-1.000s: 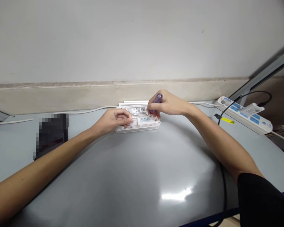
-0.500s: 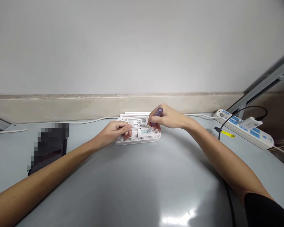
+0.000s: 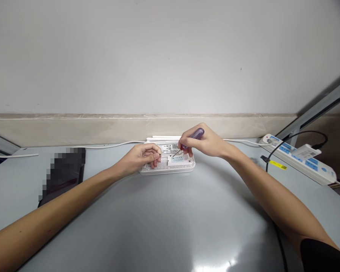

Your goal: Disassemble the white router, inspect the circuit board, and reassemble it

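A white router (image 3: 170,170) lies with its vented, labelled underside up against the wall. Two slim white antennas show along its far side. My right hand (image 3: 205,141) grips a screwdriver (image 3: 197,133) by its purple handle, with the shaft slanting down to the left over the labels. My left hand (image 3: 144,156) rests at the router's left end. Its thumb and forefinger pinch a tiny dark piece (image 3: 160,155) that looks like a small screw, though it is mostly hidden by the fingers.
At the right stands a white power strip (image 3: 300,160) with blue sockets, a plugged-in adapter and a black cable (image 3: 294,134) bearing a yellow tag. A dark, partly pixelated device (image 3: 65,173) lies beyond my left forearm. A white cable (image 3: 116,144) runs along the wall.
The screwdriver has tilted further over, its handle now leaning right and its tip pointing left. My left fingers have turned slightly, showing the small dark piece. The whole view has shifted a little.
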A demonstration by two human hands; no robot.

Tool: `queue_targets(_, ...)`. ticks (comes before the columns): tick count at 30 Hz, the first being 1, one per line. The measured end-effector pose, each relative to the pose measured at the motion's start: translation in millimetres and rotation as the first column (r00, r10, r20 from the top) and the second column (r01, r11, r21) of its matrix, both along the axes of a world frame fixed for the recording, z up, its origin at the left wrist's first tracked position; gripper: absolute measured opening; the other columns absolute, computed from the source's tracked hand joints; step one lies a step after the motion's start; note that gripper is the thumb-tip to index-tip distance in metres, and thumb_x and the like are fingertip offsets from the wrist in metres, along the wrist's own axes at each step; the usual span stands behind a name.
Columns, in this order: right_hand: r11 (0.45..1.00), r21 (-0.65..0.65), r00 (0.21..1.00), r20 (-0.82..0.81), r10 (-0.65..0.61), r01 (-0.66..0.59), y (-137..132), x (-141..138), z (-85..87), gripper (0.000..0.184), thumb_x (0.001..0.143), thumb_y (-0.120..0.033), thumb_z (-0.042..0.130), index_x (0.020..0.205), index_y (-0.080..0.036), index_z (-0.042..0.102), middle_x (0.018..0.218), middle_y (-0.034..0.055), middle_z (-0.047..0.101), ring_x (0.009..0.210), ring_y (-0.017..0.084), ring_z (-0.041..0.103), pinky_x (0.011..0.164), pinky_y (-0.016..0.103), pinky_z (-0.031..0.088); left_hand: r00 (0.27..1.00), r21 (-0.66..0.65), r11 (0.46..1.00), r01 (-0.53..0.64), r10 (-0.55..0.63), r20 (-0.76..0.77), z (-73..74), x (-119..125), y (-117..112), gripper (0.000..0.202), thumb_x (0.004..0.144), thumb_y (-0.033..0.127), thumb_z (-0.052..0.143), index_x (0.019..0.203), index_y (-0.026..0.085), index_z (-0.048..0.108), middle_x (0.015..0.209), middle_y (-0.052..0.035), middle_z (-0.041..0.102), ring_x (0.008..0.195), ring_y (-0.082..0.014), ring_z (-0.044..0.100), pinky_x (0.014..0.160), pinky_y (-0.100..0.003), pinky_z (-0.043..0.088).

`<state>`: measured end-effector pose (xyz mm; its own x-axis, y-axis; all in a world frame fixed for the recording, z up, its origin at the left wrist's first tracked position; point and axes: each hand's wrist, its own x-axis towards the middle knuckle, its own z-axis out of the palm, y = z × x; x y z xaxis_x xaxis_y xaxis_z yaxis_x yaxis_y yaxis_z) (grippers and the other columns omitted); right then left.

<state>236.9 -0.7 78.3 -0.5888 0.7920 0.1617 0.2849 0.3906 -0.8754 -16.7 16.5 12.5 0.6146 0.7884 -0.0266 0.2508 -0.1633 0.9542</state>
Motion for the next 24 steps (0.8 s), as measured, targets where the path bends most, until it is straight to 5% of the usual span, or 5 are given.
queue_targets(6,0.997,0.083,0.994,-0.112,0.016,-0.007,-4.4,-5.7,-3.2,0.023,0.087,-0.027,0.056,0.078,-0.012,0.070,0.073,0.0040,0.067,0.059,0.012,0.061,0.058,0.025,0.050,1.000,0.009,1.000,-0.003,0.003,-0.005,1.5,1.9,-0.5,0.028,0.087,0.044,0.059,0.083,0.016,0.060,0.079,-0.0041,0.065,0.066,-0.0120,0.061,0.063,-0.025,0.051)
queue_targets(24,0.996,0.084,0.997,-0.061,0.038,-0.032,-3.4,-10.0,-10.5,0.020,0.087,-0.027,0.058,0.088,-0.013,0.072,0.072,0.0025,0.066,0.067,0.013,0.063,0.061,0.023,0.049,1.000,0.012,1.000,-0.003,0.003,-0.002,3.5,2.4,-3.2,0.028,0.090,0.043,0.056,0.083,0.016,0.060,0.079,-0.0040,0.064,0.067,-0.0123,0.061,0.064,-0.025,0.051)
